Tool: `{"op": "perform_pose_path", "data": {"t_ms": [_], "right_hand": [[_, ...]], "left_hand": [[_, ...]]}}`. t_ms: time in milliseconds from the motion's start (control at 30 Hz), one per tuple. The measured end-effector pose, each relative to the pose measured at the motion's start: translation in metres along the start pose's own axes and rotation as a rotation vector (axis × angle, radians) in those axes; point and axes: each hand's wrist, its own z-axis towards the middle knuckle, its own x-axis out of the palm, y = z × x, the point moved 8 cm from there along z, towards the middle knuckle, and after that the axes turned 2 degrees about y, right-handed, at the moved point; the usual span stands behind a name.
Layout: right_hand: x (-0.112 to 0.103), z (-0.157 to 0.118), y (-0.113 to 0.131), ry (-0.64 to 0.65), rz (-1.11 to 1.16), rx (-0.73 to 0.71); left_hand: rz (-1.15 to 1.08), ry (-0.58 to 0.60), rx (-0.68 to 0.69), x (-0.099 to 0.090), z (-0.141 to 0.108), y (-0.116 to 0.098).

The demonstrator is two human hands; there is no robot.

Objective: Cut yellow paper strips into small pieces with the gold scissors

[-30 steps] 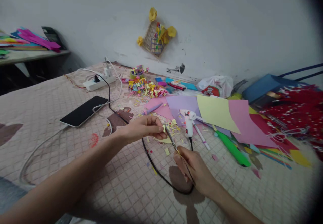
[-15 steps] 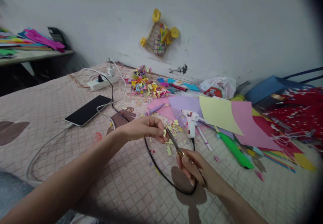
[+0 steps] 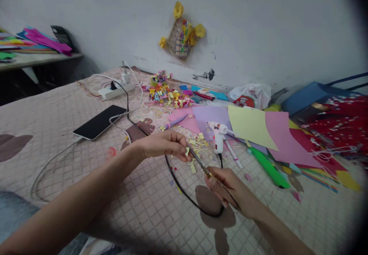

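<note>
Between its thumb and fingers, my left hand pinches a small piece of pale yellow paper. My right hand is wrapped round the handles of a pair of scissors. Their blades point up and left, with the tips right at the paper piece. Behind the hands lie scattered yellow paper scraps. A white glue gun stands just beyond my right hand, and its black cord loops beneath both hands over the quilted cloth.
At left lie a tablet and a white power strip with cables. Coloured paper sheets, a green cutter-like tool and a blue box are at right. Cut paper bits heap near the wall.
The scissors and my right hand have turned slightly, so the blades look more closed at the paper piece. My left hand keeps its pinch. The whole view has shifted a little.
</note>
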Motion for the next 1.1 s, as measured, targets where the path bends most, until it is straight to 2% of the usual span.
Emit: {"op": "perform_pose_path", "data": {"t_ms": [367, 700, 933, 1100], "right_hand": [[-0.001, 0.0, 0.001, 0.0, -0.037, 0.017], [0.0, 0.001, -0.007, -0.016, 0.04, 0.041], [-0.007, 0.009, -0.01, -0.158, 0.273, 0.104], [-0.012, 0.017, -0.001, -0.266, 0.327, 0.031]], "left_hand": [[0.001, -0.017, -0.017, 0.001, 0.0, 0.001], [0.012, -0.027, -0.015, 0.0, 0.0, 0.001], [0.111, -0.065, -0.052, 0.003, 0.001, 0.003], [0.251, -0.077, 0.001, 0.005, 0.004, 0.004]]}}
